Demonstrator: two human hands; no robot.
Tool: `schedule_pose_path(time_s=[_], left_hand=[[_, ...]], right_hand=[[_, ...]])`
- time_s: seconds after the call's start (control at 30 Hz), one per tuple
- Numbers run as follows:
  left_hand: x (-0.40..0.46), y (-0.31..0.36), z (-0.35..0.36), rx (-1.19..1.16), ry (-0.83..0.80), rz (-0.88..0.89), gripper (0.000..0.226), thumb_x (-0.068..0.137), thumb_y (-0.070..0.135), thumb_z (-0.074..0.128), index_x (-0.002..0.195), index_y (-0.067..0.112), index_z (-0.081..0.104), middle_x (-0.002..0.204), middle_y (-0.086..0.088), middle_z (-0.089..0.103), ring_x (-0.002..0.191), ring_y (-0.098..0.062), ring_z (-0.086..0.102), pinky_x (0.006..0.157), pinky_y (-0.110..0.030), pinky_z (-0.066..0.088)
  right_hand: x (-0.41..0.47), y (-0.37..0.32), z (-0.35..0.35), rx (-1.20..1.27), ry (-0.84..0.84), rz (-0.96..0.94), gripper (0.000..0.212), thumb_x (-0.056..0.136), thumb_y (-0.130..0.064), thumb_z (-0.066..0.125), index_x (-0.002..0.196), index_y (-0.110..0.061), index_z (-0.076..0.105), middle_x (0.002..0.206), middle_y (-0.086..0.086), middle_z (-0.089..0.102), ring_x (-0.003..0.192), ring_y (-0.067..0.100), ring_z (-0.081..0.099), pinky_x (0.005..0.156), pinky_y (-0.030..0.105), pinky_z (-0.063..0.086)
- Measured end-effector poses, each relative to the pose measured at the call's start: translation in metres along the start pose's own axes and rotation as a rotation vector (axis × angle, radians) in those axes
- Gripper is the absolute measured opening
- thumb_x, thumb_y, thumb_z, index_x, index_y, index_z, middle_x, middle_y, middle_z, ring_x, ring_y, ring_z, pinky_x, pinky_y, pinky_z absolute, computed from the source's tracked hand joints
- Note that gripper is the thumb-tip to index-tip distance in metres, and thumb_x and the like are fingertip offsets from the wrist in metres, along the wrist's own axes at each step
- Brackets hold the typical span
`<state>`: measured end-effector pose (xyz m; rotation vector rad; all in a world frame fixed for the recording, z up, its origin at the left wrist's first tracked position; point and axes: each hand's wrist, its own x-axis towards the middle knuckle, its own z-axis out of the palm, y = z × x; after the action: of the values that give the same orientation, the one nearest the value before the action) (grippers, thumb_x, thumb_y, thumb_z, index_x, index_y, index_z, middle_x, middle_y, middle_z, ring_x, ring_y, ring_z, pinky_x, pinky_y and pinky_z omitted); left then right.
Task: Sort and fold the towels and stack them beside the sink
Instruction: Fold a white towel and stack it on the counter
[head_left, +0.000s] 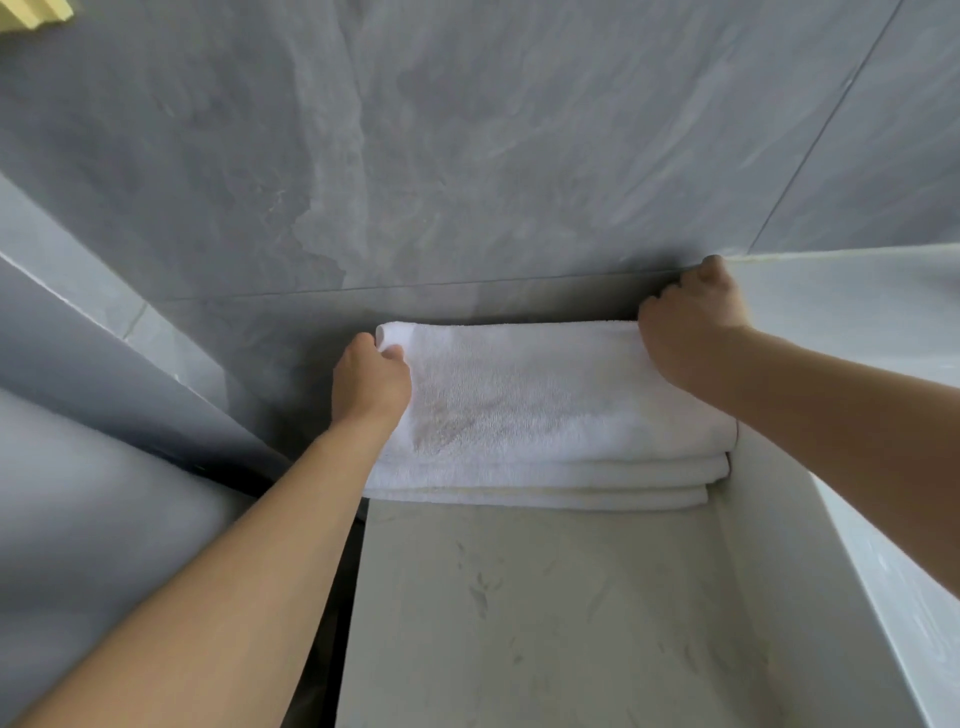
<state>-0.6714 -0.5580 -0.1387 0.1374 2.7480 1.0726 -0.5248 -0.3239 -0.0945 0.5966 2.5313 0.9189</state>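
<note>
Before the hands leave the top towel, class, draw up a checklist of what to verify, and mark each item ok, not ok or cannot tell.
1. Top towel lies flat on the stack: ok.
2. Left hand has a grip on the towel's far left corner: ok.
3. Right hand is at the far right corner: ok; its fingers are hidden, so grip cannot tell.
4. Front edges of the stack line up: not ok, the lower towels step out.
5. Stack sits on the counter against the wall: ok.

Pale marble counter (545, 623) — folded white towels (545, 415) stacked.
</note>
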Motion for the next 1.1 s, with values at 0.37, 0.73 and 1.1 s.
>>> schedule_pose_path(time_s=[0.37,0.73,1.1], left_hand=[[-0.016,-0.011,0.022,0.21,0.127,0.223,0.031,0.106,0.024,0.033,0.128,0.003,0.041,0.137,-0.012,0.057,0.106,-0.044,0.06,0.08,-0.047,0.049],[-0.053,0.017,0.062,0.468,0.083,0.793,0.049,0.086,0.019,0.046,0.135,0.019,0.052,0.146,-0.008,0.044,0.128,-0.033,0.041,0.108,-0.052,0.026],[-0.038,-0.011,0.061,0.703,-0.175,0.482,0.07,0.092,0.071,0.008,0.154,0.044,-0.012,0.164,0.007,-0.019,0.15,-0.019,-0.022,0.116,-0.064,-0.01]], right_hand=[[-0.002,-0.002,0.012,0.025,0.102,0.05,0.038,0.089,-0.015,0.037,0.125,-0.01,0.048,0.127,0.007,0.054,0.126,0.03,0.043,0.115,0.04,0.016],[-0.025,-0.077,0.045,0.867,0.194,-0.013,0.067,0.091,-0.052,0.013,0.147,-0.025,0.037,0.156,0.003,0.031,0.143,0.03,0.024,0.116,0.05,0.007],[-0.026,-0.076,0.069,0.84,0.248,0.091,0.064,0.095,-0.059,0.009,0.155,-0.038,0.017,0.165,0.002,0.008,0.151,0.029,-0.001,0.119,0.051,-0.009]])
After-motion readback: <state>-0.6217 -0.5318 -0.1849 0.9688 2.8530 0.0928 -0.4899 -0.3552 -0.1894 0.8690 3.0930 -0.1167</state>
